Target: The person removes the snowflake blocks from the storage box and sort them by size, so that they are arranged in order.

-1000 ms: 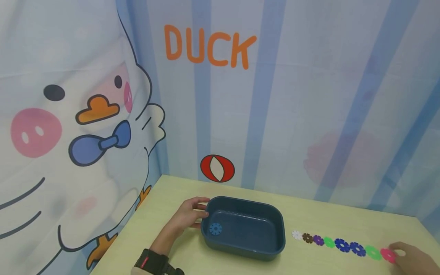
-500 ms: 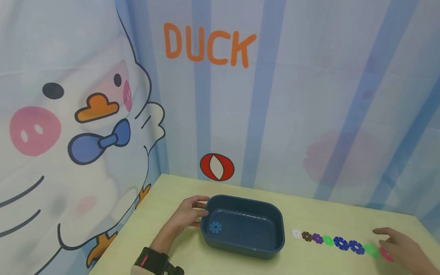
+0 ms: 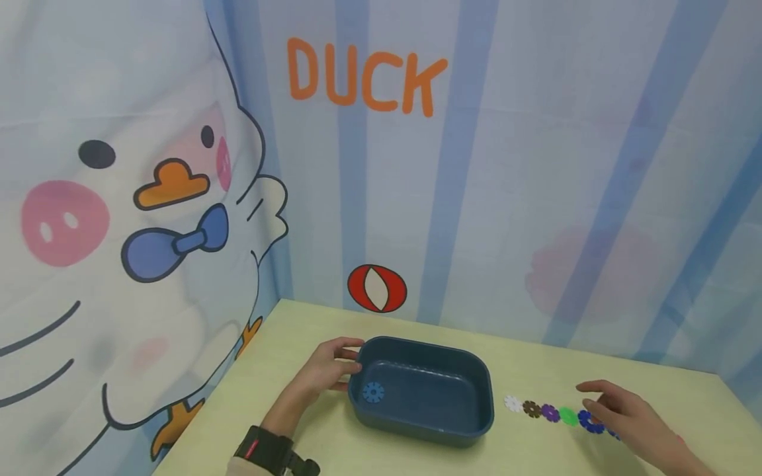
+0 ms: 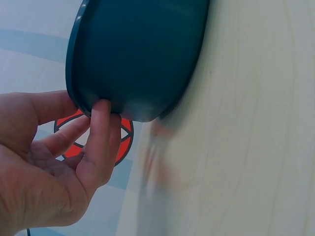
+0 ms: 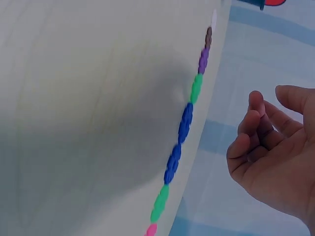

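My left hand (image 3: 327, 367) holds the left end of a dark blue rectangular tub (image 3: 423, 430). In the left wrist view, its thumb is at the rim and its fingers touch the outer wall of the tub (image 4: 142, 59). A blue notched snowflake disc (image 3: 373, 393) lies inside, at the left end. Over the right part of a chain of coloured snowflake discs (image 3: 550, 413) is my right hand (image 3: 625, 416), its fingers loosely bent and holding nothing. The right wrist view shows that hand (image 5: 275, 157) apart from the linked discs (image 5: 185, 123), which run white, brown, purple, green, blue, blue, green, pink.
The pale wooden table (image 3: 309, 430) meets striped cloth (image 3: 393, 198) at the back, printed with DUCK and a red ball. On the left hangs a panel with a large cartoon duck (image 3: 149, 317). A black strap (image 3: 264, 449) circles my left wrist.
My right hand has let go of the pink disc at the chain's right end and moved left above the chain. The left hand and the tub stay in place.
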Demonstrator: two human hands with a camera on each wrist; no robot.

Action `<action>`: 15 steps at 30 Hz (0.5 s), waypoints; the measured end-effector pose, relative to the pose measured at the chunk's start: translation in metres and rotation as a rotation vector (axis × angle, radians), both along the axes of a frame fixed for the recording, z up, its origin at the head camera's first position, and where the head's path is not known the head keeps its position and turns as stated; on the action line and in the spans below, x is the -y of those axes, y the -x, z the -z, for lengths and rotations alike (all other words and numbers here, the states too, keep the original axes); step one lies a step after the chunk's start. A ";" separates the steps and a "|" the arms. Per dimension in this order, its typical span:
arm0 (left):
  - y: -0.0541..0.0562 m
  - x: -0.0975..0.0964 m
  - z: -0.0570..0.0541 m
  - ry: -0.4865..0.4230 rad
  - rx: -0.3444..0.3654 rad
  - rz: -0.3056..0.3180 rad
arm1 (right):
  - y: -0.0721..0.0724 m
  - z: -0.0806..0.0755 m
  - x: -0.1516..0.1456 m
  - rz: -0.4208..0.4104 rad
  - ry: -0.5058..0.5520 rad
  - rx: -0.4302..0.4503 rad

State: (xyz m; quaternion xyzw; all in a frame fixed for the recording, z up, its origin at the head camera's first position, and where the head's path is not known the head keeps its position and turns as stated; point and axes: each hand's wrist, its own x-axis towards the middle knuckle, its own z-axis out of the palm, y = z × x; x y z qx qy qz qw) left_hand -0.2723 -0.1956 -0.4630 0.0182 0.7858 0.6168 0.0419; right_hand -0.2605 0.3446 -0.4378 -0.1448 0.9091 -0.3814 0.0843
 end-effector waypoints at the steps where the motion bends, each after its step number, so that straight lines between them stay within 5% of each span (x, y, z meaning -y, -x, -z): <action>1: 0.000 0.000 0.000 -0.003 -0.001 0.001 | 0.001 0.001 0.004 -0.001 0.007 0.003; 15: 0.000 0.000 -0.001 -0.009 -0.007 0.007 | 0.002 0.001 0.032 -0.020 0.061 0.026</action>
